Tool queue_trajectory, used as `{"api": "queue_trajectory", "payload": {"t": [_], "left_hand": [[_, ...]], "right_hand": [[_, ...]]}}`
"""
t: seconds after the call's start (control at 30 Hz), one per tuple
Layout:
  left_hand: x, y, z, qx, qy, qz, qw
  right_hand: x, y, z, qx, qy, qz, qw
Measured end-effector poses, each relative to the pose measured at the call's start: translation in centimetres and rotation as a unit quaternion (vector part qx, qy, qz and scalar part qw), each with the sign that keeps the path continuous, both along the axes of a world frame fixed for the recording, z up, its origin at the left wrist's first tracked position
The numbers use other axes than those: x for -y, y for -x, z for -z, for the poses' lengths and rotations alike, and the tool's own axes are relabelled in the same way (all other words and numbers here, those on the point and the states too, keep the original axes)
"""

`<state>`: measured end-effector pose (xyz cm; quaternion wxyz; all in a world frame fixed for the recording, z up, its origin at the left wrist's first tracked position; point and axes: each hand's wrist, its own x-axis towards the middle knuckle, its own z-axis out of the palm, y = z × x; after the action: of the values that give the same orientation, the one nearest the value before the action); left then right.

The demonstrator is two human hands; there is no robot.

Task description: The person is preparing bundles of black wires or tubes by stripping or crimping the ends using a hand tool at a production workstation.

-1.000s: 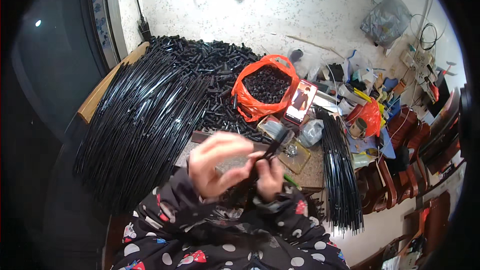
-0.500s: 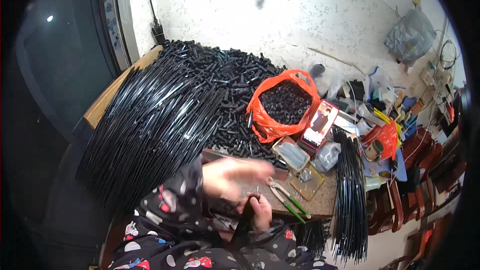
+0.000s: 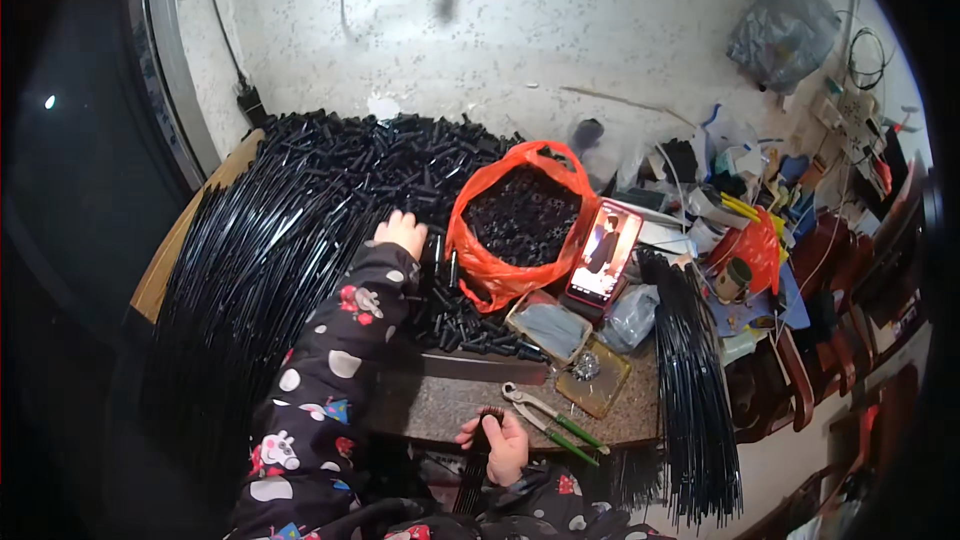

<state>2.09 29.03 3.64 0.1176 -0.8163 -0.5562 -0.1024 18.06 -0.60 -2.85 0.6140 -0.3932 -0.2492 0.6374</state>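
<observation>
My left hand [image 3: 402,233] rests on the heap of short black tubular parts [image 3: 440,322], left of the red plastic bag. Its fingers are stretched forward and a little apart. What lies under the fingertips is hidden. My right hand [image 3: 506,450] is low, just off the near edge of the table. Its thumb and fingers are closed round a bundle of thin black rods [image 3: 468,488] that hangs down from the grip. End-cutting pliers with green handles [image 3: 548,422] lie to the right of that hand.
The red plastic bag [image 3: 492,280] holds many small black parts. A phone [image 3: 605,252] leans beside it. Long black rods [image 3: 250,280] cover the table's left; another rod bundle [image 3: 690,390] hangs over its right edge. A small tray [image 3: 550,328] and a yellowish dish [image 3: 600,390] stand between.
My left hand has moved from near my right hand, up and away onto the heap of black parts. My right hand still holds the rods. The whole view has shifted.
</observation>
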Motion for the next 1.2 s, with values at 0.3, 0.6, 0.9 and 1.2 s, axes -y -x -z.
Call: {"api": "queue_trajectory", "payload": {"t": [0.3, 0.6, 0.9, 1.2], "left_hand": [[6.3, 5.6, -5.3, 0.277, 0.096, 0.078, 0.953], [11.2, 1.6, 1.8, 0.099, 0.176, -0.073, 0.977], [21.4, 0.2, 2.6, 0.404, 0.254, 0.063, 0.876], [25.4, -1.3, 1.0, 0.812, 0.191, 0.212, 0.509]], "right_hand": [[0.9, 1.2, -1.9, 0.068, -0.019, 0.037, 0.997], [2.3, 1.6, -1.2, 0.006, -0.036, 0.003, 0.999], [3.6, -1.2, -0.7, 0.034, -0.037, 0.089, 0.995], [3.7, 1.0, -1.5, 0.138, -0.109, 0.004, 0.984]]}}
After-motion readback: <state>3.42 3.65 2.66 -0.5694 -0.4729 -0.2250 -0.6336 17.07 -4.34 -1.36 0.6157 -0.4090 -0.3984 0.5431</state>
